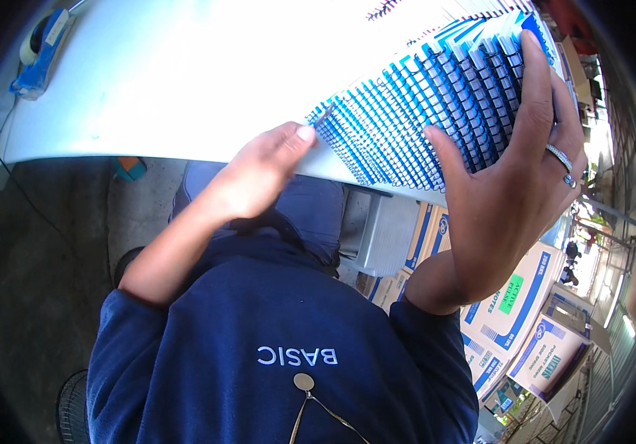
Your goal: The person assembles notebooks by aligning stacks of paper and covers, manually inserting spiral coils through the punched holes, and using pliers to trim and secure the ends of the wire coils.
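A long row of spiral notebooks (407,111) with blue covers and dark wire spines stands packed at the right of the white table (148,89), spines turned toward me. My right hand (521,155) is spread wide over the row's right part. Its thumb lies by the spines and its index finger reaches along the last notebooks; a ring shows on one finger. By the row's left end, my left hand (262,170) is closed with the thumb pressed down. A small, thin, dark thing (324,115) shows just beyond that thumb; its kind is too small to make out.
A blue tape dispenser (37,66) stands at the table's far left, with a dark cable (29,196) hanging below. Cardboard boxes (507,311) are stacked at the lower right, beside a grey plastic container (388,237). Part of a fan (74,407) shows at the lower left.
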Demonstrator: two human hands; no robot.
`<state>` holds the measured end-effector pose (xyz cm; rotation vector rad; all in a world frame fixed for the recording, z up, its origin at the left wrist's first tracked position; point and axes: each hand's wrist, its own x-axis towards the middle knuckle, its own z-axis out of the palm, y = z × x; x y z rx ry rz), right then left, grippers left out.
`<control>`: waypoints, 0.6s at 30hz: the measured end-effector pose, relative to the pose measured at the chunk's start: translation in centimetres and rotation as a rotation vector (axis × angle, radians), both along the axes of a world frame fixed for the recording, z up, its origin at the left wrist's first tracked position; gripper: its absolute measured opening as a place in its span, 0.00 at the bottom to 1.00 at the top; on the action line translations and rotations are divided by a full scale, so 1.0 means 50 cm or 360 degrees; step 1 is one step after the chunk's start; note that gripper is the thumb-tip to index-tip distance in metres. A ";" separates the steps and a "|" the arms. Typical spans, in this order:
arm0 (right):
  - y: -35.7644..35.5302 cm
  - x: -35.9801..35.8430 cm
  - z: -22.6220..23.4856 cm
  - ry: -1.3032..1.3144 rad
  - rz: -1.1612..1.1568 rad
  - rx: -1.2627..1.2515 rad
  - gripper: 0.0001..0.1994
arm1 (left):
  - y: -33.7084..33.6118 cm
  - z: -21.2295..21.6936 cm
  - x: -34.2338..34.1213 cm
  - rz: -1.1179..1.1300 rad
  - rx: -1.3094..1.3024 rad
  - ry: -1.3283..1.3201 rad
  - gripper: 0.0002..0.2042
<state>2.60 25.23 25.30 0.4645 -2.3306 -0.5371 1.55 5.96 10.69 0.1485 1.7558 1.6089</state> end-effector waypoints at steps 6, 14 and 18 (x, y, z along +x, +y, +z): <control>-0.001 0.004 0.000 -0.0014 -0.0012 -0.0008 0.48 | 0.003 -0.032 0.008 0.0064 0.0268 -0.0096 0.27; 0.000 0.001 0.000 0.0003 0.0017 0.0016 0.47 | -0.010 -0.045 -0.006 -0.0060 0.1089 -0.0978 0.31; 0.000 0.001 0.003 -0.0009 0.0023 0.0018 0.47 | -0.014 -0.050 -0.009 -0.0101 0.1156 -0.1028 0.32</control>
